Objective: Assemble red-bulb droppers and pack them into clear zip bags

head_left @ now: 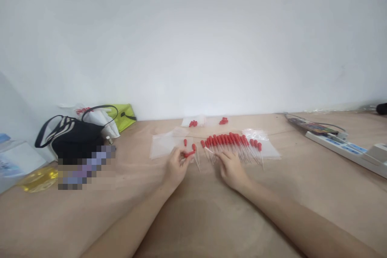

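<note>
Head view: slender red-capped tubes (232, 139)

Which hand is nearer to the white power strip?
Right. The right hand is left of the power strip, by the row of red-capped sticks; the left hand is farther left, holding a red piece.

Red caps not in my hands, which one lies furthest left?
The single red cap by the clear plastic bags, just beyond your left hand. Every other cap outside your hands lies farther right.
</note>
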Demonstrator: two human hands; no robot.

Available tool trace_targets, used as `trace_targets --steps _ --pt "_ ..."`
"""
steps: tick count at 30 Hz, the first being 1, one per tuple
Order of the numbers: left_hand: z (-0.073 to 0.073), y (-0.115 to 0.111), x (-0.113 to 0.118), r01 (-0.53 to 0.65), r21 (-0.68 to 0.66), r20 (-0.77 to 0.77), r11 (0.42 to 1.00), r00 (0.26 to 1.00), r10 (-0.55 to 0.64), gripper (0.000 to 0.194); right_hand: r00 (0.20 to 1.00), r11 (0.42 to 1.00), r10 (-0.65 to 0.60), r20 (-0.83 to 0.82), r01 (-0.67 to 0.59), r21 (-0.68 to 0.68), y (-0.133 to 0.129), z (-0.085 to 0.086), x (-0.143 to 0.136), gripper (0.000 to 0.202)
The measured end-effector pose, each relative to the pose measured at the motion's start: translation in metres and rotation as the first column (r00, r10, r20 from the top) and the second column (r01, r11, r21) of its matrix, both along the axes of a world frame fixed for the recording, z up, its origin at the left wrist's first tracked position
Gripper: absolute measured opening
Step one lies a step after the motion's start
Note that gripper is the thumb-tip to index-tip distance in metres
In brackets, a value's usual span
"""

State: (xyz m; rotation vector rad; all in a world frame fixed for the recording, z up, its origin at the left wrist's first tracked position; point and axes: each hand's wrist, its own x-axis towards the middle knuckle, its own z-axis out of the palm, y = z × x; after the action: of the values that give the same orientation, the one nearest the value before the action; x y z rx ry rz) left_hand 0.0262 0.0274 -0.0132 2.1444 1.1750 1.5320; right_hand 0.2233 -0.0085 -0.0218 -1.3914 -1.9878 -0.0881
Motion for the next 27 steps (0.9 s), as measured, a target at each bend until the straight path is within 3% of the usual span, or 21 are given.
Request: trace_targets --steps 3,6,9,14,27 --pt "-0.008 -0.022 0.002 0.109 -0.136 -0.055 0.985 0.992 -0.117 0.012 0.997 0.998 0.06 -0.057 -0.058 0.03 -0.02 -0.008 0.03 0.024" --pt "-0.01 -0.032 0.01 0.151 -0.146 -0.102 0.978 0.981 -0.166 0.009 0.994 0.997 0.078 -0.079 -0.077 0.018 -0.033 -0.005 0.041 0.02" --pt "-0.006 -0.033 0.016 0.151 -0.071 -0.259 0.986 0.952 -0.164 0.022 0.991 0.994 0.108 -0.077 -0.107 0.012 -0.037 0.0 0.037 0.019" --pt "0.004 -0.033 0.019 0.147 -0.017 -0.441 0.989 0.887 -0.139 0.019 0.985 0.987 0.162 -0.059 -0.161 0.011 -0.033 -0.001 0.03 0.02" --pt "0.011 -0.036 0.021 0.214 -0.012 -0.503 0.977 0.843 -0.191 0.02 0.955 0.946 0.298 -0.002 -0.296 -0.132 -0.034 0.007 0.032 0.019"
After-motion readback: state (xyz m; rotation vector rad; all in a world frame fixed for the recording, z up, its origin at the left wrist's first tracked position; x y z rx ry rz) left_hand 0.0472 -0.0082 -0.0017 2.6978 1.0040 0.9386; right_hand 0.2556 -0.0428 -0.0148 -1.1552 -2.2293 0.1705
